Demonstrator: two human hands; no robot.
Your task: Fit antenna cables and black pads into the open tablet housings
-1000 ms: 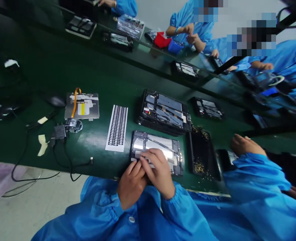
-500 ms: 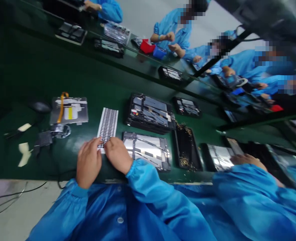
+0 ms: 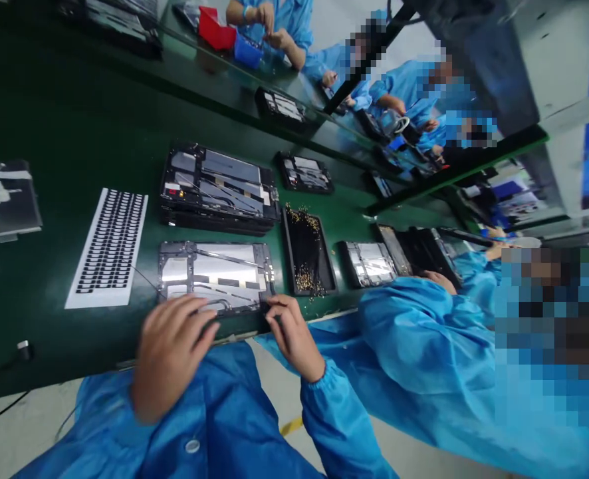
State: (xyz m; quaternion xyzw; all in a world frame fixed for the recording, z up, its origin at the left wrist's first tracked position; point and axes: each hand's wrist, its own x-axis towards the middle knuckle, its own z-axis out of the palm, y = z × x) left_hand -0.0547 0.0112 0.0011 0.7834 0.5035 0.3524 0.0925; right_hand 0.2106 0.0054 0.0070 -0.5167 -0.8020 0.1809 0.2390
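An opened tablet (image 3: 225, 271) lies on the green bench in front of me, its silvery inside facing up. My right hand (image 3: 297, 336) is at its lower right corner, thumb and fingers closing on the edge. My left hand (image 3: 172, 349), slightly blurred, is by the lower left edge with fingers stretched out and apart; whether it touches the tablet I cannot tell. A thin dark line runs from the left fingers toward a white sheet of small black stickers (image 3: 110, 243), which lies left of the tablet.
Behind the tablet is a stack of opened tablets (image 3: 219, 186). To the right stands a black tray (image 3: 308, 253) with small gold-coloured parts, some spilled around it. A co-worker's sleeve (image 3: 414, 326) is close on the right. A metal shelf post (image 3: 369, 56) rises beyond.
Both hands have left the sticker sheet and moved right to the opened tablet. The left fingers have spread, and the right hand is at the tablet's corner. My view has turned right.
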